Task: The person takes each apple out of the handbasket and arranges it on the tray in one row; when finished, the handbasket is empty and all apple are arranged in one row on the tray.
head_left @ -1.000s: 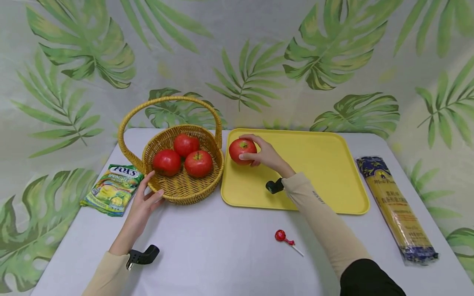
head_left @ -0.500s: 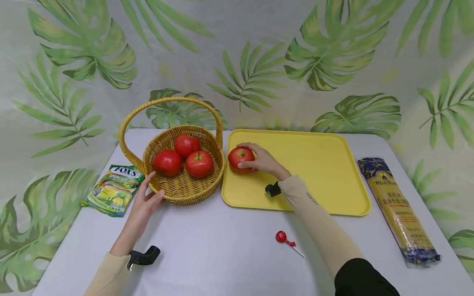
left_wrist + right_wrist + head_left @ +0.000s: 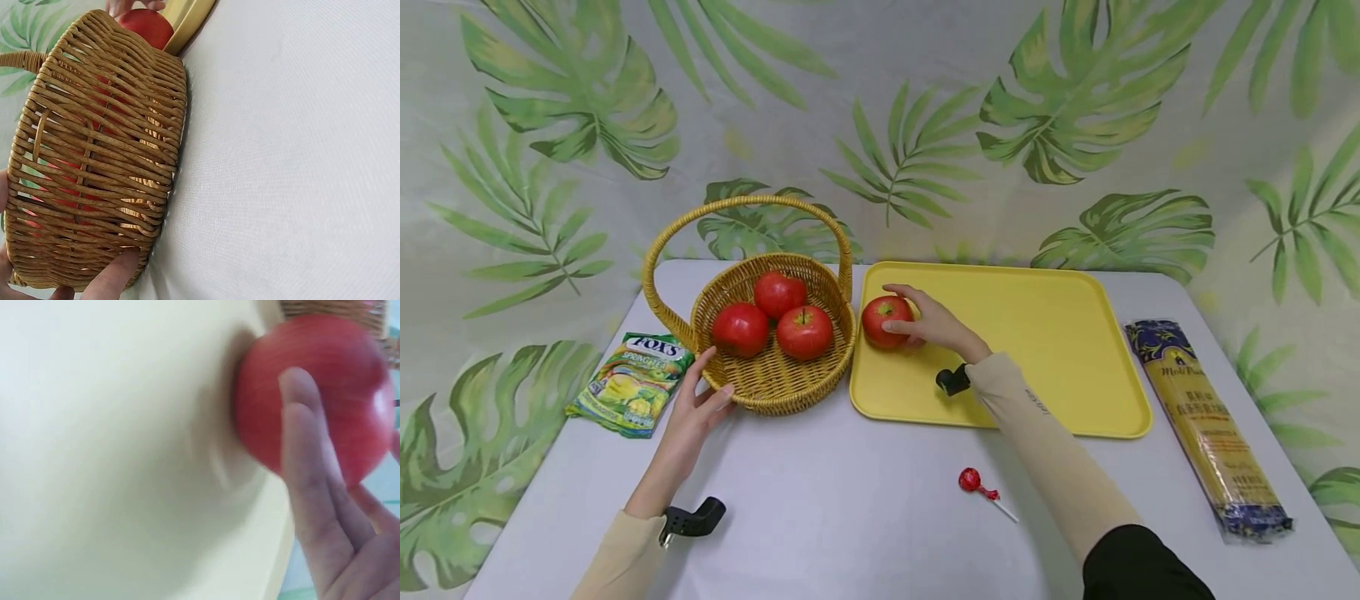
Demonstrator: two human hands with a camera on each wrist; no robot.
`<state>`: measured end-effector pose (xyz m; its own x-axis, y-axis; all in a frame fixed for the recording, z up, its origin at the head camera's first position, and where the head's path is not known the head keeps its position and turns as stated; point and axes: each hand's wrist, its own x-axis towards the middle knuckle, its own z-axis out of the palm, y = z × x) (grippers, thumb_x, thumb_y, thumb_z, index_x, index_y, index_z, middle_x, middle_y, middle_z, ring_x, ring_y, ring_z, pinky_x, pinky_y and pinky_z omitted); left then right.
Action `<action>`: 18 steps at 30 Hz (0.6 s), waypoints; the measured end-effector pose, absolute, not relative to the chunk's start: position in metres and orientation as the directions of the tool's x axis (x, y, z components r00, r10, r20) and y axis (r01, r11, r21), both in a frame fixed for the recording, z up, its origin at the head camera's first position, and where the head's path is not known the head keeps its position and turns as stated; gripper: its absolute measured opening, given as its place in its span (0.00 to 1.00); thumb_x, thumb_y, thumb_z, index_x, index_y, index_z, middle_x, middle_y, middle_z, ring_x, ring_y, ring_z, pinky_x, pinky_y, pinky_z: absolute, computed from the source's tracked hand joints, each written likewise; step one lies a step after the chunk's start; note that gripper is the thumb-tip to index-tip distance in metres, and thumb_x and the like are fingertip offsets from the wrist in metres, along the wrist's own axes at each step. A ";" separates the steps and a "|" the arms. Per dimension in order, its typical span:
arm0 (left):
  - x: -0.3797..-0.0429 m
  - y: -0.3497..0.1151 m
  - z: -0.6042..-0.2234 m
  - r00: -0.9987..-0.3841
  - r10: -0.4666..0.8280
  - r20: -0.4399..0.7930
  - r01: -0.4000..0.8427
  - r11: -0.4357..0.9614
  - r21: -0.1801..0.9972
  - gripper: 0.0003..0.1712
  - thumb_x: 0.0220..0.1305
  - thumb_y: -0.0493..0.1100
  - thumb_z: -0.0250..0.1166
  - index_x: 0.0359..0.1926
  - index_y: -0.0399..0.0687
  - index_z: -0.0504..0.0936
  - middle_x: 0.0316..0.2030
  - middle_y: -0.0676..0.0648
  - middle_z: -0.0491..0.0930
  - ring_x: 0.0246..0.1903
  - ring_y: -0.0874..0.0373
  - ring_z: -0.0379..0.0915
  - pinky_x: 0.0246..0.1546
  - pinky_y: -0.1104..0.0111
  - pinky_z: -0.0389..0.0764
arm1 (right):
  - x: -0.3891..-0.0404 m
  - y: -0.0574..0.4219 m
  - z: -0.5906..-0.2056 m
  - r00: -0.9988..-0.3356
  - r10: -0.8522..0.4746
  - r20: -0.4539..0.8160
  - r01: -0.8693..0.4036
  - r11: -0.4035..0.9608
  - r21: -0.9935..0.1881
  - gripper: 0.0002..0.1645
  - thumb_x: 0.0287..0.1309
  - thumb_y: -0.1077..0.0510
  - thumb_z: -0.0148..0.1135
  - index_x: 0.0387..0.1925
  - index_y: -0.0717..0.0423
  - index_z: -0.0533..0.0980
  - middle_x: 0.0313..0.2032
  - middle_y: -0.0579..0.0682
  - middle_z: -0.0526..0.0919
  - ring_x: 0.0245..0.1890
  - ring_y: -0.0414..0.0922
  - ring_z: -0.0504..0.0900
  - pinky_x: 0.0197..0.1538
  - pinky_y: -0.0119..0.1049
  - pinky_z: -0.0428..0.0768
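Observation:
My right hand (image 3: 936, 323) holds a red apple (image 3: 880, 323) low at the left end of the yellow tray (image 3: 1000, 350). In the right wrist view, the fingers (image 3: 306, 450) lie along the apple's near side, and its shadow falls on the tray close by. My left hand (image 3: 692, 417) touches the near left side of a round wicker basket (image 3: 790, 404), its fingers extended and spread. The left wrist view shows the thumb (image 3: 115, 275) against the outer weave. Inside the basket sit three more red apples (image 3: 805, 333).
A green candy bag (image 3: 632, 383) lies left of the basket, beside my left hand. Towards the front is a red lollipop (image 3: 970, 480) with a white stick. A long pasta packet (image 3: 1206, 425) lies right of the tray. The basket's tall handle (image 3: 752, 201) arches above it.
The apple in my right hand has come down slightly towards me on the tray. In the last half second the right hand has shifted up a little. My left hand stays at the basket.

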<state>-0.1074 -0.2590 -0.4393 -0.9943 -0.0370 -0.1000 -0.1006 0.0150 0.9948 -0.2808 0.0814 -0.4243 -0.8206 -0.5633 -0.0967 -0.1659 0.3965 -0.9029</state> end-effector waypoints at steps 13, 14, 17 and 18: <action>-0.107 -0.259 -0.440 -0.995 -0.044 -0.090 -0.091 0.013 0.996 0.38 0.65 0.43 0.53 0.69 0.59 0.42 0.68 0.50 0.31 0.63 0.39 0.44 0.57 0.46 0.56 | -0.247 0.051 -0.366 -0.818 -0.553 0.158 -0.258 0.107 -0.960 0.29 0.57 0.64 0.57 0.60 0.61 0.63 0.54 0.61 0.68 0.37 0.63 0.76 0.41 0.52 0.76; -0.107 -0.259 -0.440 -0.995 -0.044 -0.089 -0.090 0.014 0.996 0.38 0.65 0.44 0.54 0.69 0.59 0.42 0.68 0.50 0.31 0.63 0.39 0.44 0.57 0.46 0.56 | -0.245 0.046 -0.364 -0.804 -0.566 0.181 -0.276 0.086 -0.957 0.29 0.56 0.65 0.57 0.59 0.62 0.63 0.53 0.62 0.68 0.39 0.62 0.76 0.43 0.51 0.75; -0.107 -0.259 -0.440 -0.995 -0.044 -0.087 -0.088 0.017 0.996 0.38 0.65 0.44 0.53 0.69 0.58 0.42 0.68 0.50 0.31 0.63 0.40 0.44 0.57 0.46 0.56 | -0.242 0.032 -0.363 -0.765 -0.608 0.212 -0.321 0.074 -0.944 0.28 0.56 0.65 0.58 0.59 0.62 0.64 0.53 0.60 0.69 0.42 0.57 0.75 0.46 0.44 0.75; -0.107 -0.258 -0.439 -0.995 -0.044 -0.089 -0.090 0.019 0.996 0.38 0.65 0.44 0.53 0.69 0.58 0.42 0.68 0.50 0.31 0.63 0.40 0.44 0.57 0.46 0.57 | -0.242 0.027 -0.365 -0.750 -0.625 0.217 -0.329 0.068 -0.942 0.29 0.55 0.64 0.59 0.59 0.62 0.64 0.53 0.59 0.69 0.44 0.57 0.74 0.46 0.42 0.75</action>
